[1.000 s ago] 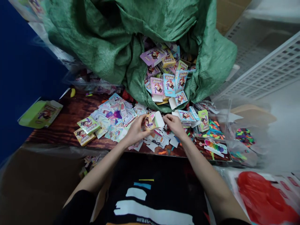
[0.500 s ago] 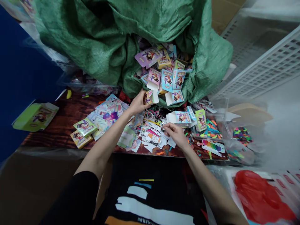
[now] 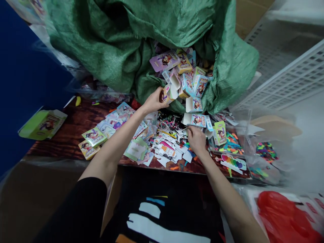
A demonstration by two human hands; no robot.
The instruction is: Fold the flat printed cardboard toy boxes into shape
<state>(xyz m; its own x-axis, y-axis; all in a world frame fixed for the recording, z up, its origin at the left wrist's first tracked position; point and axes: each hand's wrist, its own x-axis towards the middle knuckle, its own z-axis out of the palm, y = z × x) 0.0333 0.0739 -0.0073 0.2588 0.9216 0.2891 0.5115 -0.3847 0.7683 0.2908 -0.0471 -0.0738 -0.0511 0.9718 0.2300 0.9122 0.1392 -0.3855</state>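
Observation:
My left hand point(image 3: 153, 101) grips a small yellow box point(image 3: 168, 94) with its white flap open, at the mouth of a green sack point(image 3: 101, 50). Small cartoon boxes point(image 3: 187, 82) in several colours fill that opening. My right hand point(image 3: 196, 137) is closed just below an open blue box point(image 3: 198, 120); whatever its fingers pinch is too small to make out. Between my hands lie a heap of hair ties point(image 3: 165, 125) and die-cut stickers point(image 3: 164, 147).
Paper cards point(image 3: 111, 121) spread to the left, beside a green box point(image 3: 94, 136) and a yellow box point(image 3: 87, 150). A larger green box point(image 3: 44, 125) stands far left. At right are a tray of colourful pieces point(image 3: 231, 143), a white basket point(image 3: 291, 74) and a red bag point(image 3: 283, 216).
My left hand, holding the yellow box, has moved up and pushed against the boxes in the sack, tilting the pink one. My right hand has moved up and right towards the open blue box.

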